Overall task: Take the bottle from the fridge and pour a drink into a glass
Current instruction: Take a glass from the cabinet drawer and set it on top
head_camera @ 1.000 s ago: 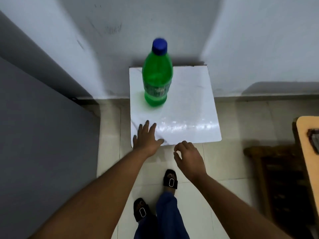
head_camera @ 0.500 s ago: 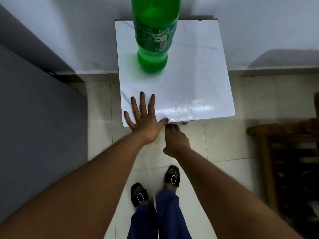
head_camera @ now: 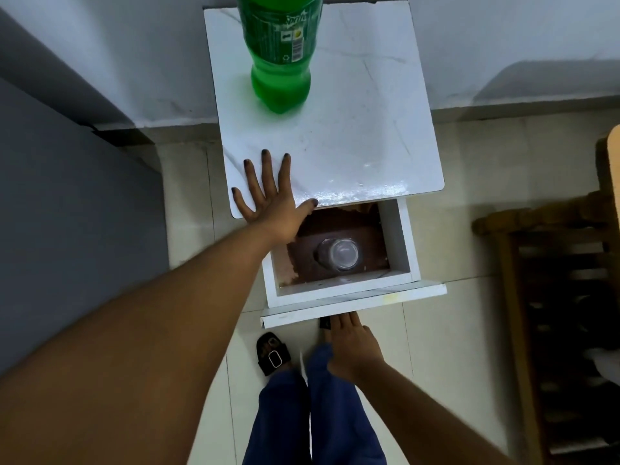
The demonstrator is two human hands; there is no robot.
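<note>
Since half a second ago the drawer (head_camera: 339, 290) has come out; the right hand (head_camera: 352, 350) grips under its front, fingers hidden. Glass (head_camera: 340, 254) inside stands upright, just beyond that grip. Left hand (head_camera: 268, 199) lies flat, spread open on the desk (head_camera: 352, 135); the bottle (head_camera: 281, 52) stands upright beyond it.

Count of what I see from the head camera

I count one green plastic bottle (head_camera: 280, 62) with a printed label, one clear drinking glass (head_camera: 339, 254) inside one open white drawer (head_camera: 339, 290) with a brown bottom, and one small white cabinet top (head_camera: 352, 135) with marble pattern. I count two bare hands, the left hand (head_camera: 268, 199) and the right hand (head_camera: 352, 347). One black sandal with a white buckle (head_camera: 273, 354) shows clearly; a second one is mostly hidden.
</note>
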